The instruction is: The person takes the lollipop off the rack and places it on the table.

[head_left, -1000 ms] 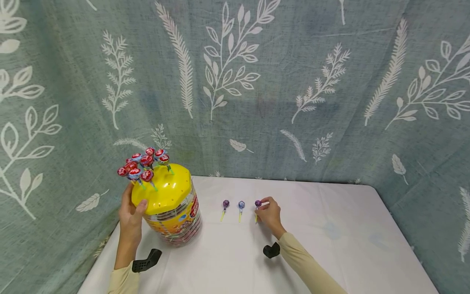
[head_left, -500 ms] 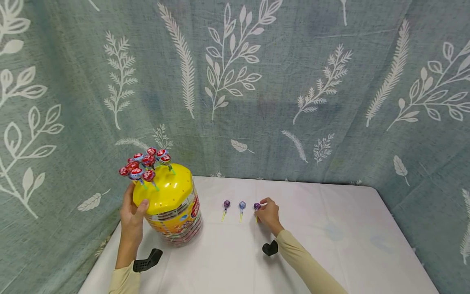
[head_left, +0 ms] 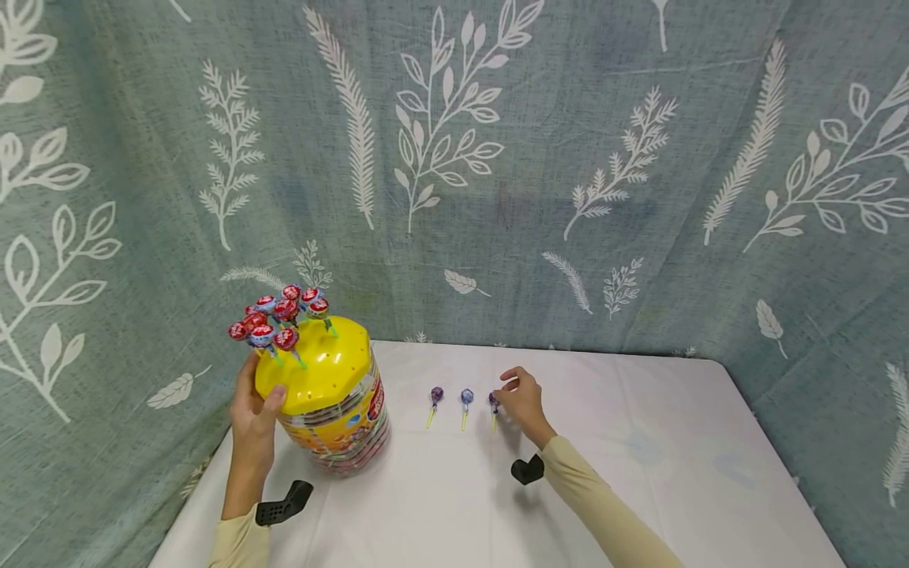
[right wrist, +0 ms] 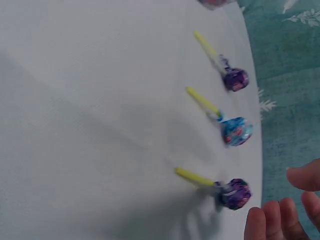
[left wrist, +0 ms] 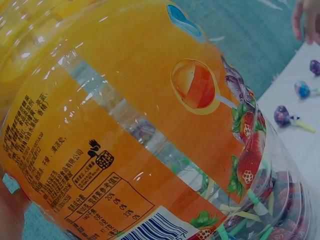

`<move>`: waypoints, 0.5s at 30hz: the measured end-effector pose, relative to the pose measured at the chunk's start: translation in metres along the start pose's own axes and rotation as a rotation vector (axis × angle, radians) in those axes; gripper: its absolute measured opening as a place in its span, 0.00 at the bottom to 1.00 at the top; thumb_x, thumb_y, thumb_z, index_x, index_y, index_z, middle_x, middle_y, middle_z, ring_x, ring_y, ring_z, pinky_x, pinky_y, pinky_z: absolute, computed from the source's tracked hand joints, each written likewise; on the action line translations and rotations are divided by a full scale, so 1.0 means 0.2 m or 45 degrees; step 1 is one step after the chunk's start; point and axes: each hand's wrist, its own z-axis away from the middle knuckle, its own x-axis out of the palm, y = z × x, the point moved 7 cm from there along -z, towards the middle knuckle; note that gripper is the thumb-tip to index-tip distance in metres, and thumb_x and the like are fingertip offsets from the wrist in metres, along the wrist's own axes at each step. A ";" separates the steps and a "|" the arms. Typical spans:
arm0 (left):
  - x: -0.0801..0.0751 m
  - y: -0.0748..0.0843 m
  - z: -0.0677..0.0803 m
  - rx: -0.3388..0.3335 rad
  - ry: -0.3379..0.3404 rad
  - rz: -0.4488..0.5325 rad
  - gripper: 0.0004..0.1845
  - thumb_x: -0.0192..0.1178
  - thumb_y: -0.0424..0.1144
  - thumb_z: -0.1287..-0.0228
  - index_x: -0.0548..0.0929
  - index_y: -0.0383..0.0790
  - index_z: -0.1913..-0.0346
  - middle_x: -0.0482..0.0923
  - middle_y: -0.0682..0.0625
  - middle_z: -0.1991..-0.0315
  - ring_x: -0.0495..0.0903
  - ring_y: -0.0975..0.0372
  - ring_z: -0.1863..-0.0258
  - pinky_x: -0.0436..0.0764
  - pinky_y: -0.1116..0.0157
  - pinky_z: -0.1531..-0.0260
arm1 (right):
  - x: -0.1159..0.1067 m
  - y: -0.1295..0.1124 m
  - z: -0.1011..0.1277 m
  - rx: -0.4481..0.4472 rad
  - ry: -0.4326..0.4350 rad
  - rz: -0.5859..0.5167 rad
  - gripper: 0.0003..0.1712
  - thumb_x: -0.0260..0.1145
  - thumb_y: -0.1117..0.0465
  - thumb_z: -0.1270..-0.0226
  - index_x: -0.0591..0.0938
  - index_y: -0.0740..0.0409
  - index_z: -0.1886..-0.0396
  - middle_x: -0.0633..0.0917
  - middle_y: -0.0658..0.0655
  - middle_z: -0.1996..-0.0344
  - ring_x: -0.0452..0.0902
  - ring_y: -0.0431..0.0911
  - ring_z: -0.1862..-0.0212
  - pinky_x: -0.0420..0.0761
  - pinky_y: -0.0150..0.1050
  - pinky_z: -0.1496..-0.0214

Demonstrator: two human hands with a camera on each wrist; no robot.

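In the head view, the right hand [head_left: 521,397] was seen to have been raised a little from where it had lain half a second before, its fingers loosened and nothing held in them; the purple lollipop [head_left: 493,401] it had been pinching was left on the white table [head_left: 639,473], just at the fingertips, near the middle of the frame. It was judged that this sweet had been set down as the third of a row, beside the blue lollipop [head_left: 466,397] and another purple lollipop [head_left: 436,394]. The left hand [head_left: 256,410] was kept curled against the yellow lid [head_left: 316,367] of the candy jar [head_left: 341,426] at lower left, unchanged.

In the left wrist view, the frame was filled by the jar's orange label; the hand's grip could not be made out there.

In the right wrist view, the released lollipop [right wrist: 234,193] was shown lying flat at lower right, the fingertips [right wrist: 272,222] spread just clear of it
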 end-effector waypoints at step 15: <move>-0.01 0.00 0.00 -0.029 0.001 -0.029 0.37 0.54 0.36 0.39 0.54 0.53 0.27 0.55 0.51 0.30 0.60 0.59 0.37 0.65 0.76 0.42 | -0.04 -0.30 0.00 -0.116 -0.092 -0.193 0.11 0.69 0.68 0.46 0.79 0.60 0.62 0.79 0.57 0.71 0.77 0.48 0.72 0.78 0.36 0.73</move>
